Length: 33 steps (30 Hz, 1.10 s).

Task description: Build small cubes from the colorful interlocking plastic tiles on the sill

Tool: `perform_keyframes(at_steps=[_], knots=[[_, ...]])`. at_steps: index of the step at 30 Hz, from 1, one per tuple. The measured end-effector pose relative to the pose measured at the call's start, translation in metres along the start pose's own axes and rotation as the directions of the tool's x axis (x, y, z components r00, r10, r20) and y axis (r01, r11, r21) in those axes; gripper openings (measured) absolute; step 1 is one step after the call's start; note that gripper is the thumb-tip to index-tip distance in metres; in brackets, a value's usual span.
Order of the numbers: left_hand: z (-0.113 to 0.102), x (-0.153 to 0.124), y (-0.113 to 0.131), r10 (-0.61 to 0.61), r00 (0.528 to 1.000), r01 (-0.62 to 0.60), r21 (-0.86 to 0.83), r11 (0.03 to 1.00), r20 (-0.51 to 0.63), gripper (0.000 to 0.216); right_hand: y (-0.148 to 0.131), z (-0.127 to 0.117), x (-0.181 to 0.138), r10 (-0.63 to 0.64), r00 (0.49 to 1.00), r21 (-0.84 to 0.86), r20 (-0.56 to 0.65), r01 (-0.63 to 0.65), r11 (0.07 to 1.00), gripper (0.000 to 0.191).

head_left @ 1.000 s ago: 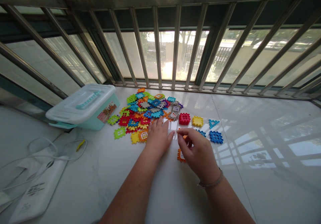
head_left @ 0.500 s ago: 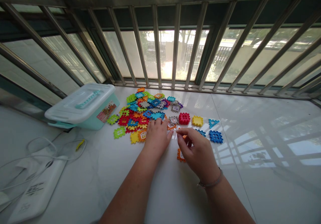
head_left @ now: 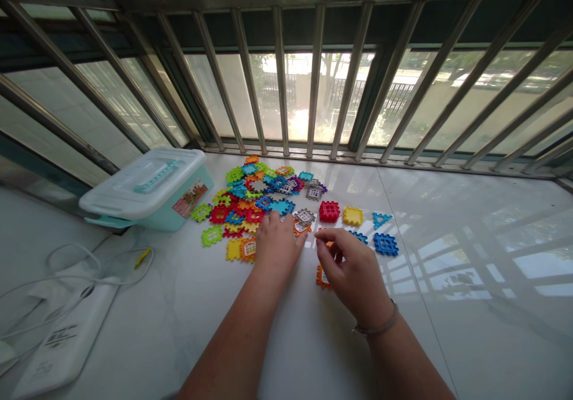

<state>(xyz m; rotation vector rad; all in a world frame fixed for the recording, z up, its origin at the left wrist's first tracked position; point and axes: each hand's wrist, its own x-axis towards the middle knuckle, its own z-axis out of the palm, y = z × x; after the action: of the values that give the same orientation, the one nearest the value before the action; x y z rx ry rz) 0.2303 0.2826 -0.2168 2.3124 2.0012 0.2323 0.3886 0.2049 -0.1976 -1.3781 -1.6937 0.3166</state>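
Observation:
A heap of coloured interlocking plastic tiles [head_left: 255,200] lies on the white marble sill [head_left: 447,304]. My left hand [head_left: 277,245] rests palm down at the heap's near edge, fingers stretched out, fingertips on a grey window tile and an orange tile [head_left: 302,224]. My right hand [head_left: 353,268] is just to its right, thumb and fingers pinched on an orange tile [head_left: 322,277] that sticks out under the hand. A red tile [head_left: 329,211], a yellow tile [head_left: 352,215], a blue triangle [head_left: 381,218] and a blue square tile [head_left: 385,244] lie singly beyond my right hand.
A teal storage box with a white lid [head_left: 147,191] stands left of the heap. A white power strip [head_left: 62,340] with looping cables lies at the near left. Metal window bars [head_left: 313,77] close off the far side of the sill.
My left hand has slid back toward me, dragging the grey and orange tiles out of the heap's edge. My right hand has stayed put with its orange tile.

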Motion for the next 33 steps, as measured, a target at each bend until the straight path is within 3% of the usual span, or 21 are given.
perform_keyframes(at_steps=[9,21,29,33], knots=[[-0.0012,0.0003,-0.0006,-0.036,0.999,0.036,0.025,0.999,-0.01,0.045,-0.0008,0.0001,0.0007,-0.012,1.0,0.002,0.001,0.012,1.0,0.013],[0.0013,-0.0001,-0.0016,0.034,0.999,-0.033,-0.035,0.999,0.009,0.041,-0.0006,0.0007,0.0005,-0.004,1.0,-0.008,0.008,0.005,1.0,0.014],[0.0038,-0.0001,-0.0031,0.046,0.998,-0.044,-0.032,0.998,0.033,0.068,-0.0014,0.0002,0.0008,-0.003,1.0,-0.011,0.022,0.004,1.0,0.013],[0.0017,-0.0003,-0.0026,0.012,0.999,-0.011,-0.031,0.999,0.037,0.06,-0.0019,-0.0003,0.0009,-0.009,1.0,-0.007,0.023,0.009,1.0,0.014]])
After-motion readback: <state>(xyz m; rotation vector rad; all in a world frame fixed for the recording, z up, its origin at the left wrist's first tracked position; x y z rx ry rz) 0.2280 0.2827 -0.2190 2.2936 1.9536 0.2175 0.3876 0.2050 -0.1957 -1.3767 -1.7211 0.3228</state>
